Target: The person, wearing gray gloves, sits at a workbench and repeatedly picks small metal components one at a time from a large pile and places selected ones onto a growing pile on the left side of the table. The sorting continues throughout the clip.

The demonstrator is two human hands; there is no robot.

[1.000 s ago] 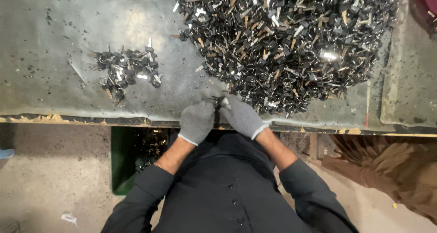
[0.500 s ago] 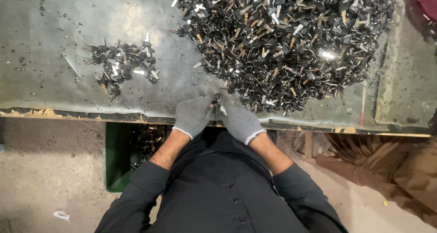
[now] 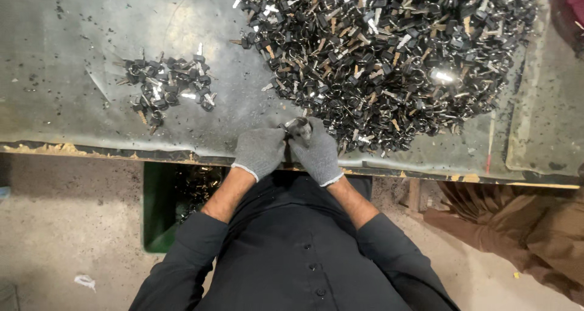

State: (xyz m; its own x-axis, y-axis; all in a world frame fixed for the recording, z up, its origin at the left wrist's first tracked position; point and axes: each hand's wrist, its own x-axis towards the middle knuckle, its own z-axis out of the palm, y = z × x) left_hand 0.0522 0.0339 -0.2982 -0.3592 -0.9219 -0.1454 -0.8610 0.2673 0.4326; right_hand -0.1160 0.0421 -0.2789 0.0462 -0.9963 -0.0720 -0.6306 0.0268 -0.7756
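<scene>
left hand (image 3: 260, 151): grey knit glove, just left of centre frame at the near edge of the counter (image 3: 91, 37), fingers curled closed on the small metal piece shared with the other hand
right hand (image 3: 316, 152): grey knit glove, touching the left hand, fingers bent and pinching the same piece from the right
small metal piece (image 3: 295, 125): shiny, partly hidden between the two gloves just above the knuckles; its exact shape cannot be told; it sits at the lower edge of the big pile
big pile (image 3: 389, 49): dense heap of small black and silvery metal parts filling the upper middle and upper right of the frame, reaching down to the hands
small heap (image 3: 167, 86): looser cluster of the same kind of parts in the upper left, well apart from the big pile and from the hands
counter surface: grey, scuffed and dusty, with a worn front edge running across the middle of the frame
green bin (image 3: 159, 207): below the counter edge, lower left of the hands, with dark glinting parts inside
clothing: black buttoned shirt (image 3: 292, 256) with sleeves pushed up the forearms
brown cloth (image 3: 523, 232): crumpled at lower right, beneath the counter edge
floor (image 3: 67, 226): pale concrete, lower left, with a small white scrap lying on it
</scene>
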